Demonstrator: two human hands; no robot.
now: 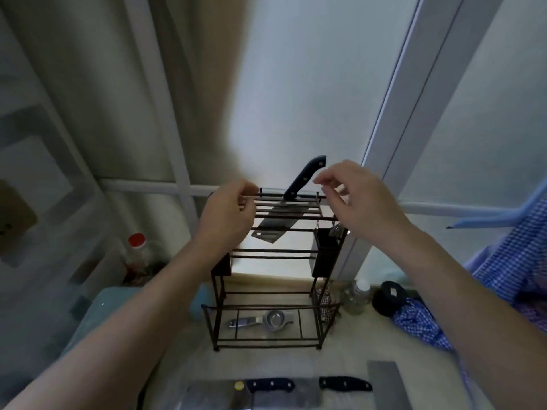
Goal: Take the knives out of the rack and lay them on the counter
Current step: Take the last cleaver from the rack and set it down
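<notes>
A dark wire rack (268,306) stands on the pale counter (189,353). One cleaver (276,224) hangs in its top slots, black handle (305,179) slanting up and to the right. My left hand (228,216) pinches the rack's top left bars. My right hand (359,202) hovers at the top right, fingers spread, just right of the handle and not touching it. Two knives lie on the counter in front: one with a black handle (269,385) and wide blade, another with a black handle (344,383) and a blade (384,383) running toward me.
A metal squeezer (263,318) lies on the rack's bottom shelf. Black holders (325,255) hang on its sides. A red-capped jar (136,250) stands at the left, a clear bottle (356,295) and blue checked cloth (503,276) at the right. A window is behind.
</notes>
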